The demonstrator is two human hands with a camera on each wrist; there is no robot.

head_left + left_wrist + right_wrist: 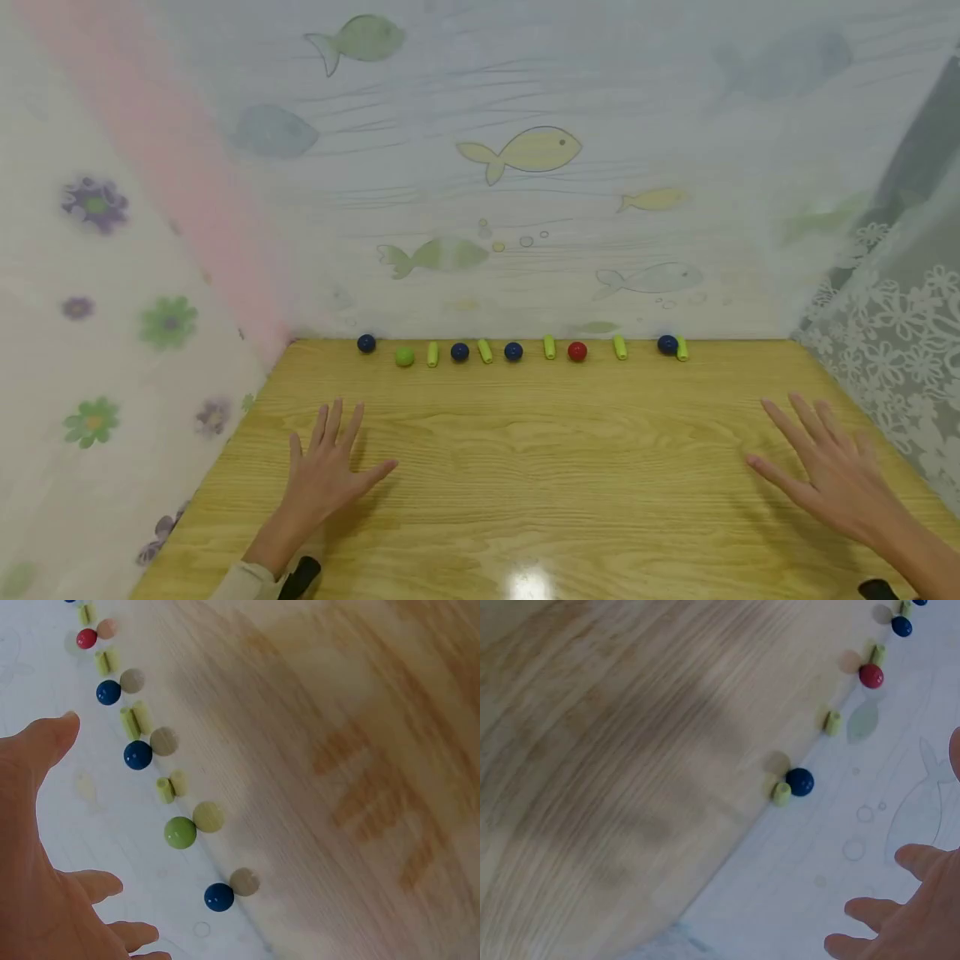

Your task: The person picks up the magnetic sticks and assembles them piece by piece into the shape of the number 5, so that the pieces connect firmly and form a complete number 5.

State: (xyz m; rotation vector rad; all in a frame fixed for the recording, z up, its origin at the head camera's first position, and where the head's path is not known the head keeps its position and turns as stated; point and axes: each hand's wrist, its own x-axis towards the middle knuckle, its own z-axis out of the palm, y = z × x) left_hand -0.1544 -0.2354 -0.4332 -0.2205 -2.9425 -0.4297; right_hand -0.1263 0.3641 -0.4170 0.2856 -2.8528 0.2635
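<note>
Along the back edge of the wooden table lies a row of small balls and short yellow-green tubes. A dark blue ball [366,343] is at the left end, followed by a green ball [405,357]. Two more blue balls lie among the tubes, and a red ball [577,352] sits right of the middle. At the right end another blue ball [667,344] touches a yellow-green tube [682,348]. My left hand [322,475] hovers over the table's left side, fingers spread, holding nothing. On the right side, my right hand [840,479] is likewise spread and holds nothing.
A whitish curtain printed with fish [540,150] rises directly behind the row. Flowered cloth [168,323] closes off the left, and lace-patterned fabric [892,358] hangs at the right. The wooden table [525,467] stretches between both hands.
</note>
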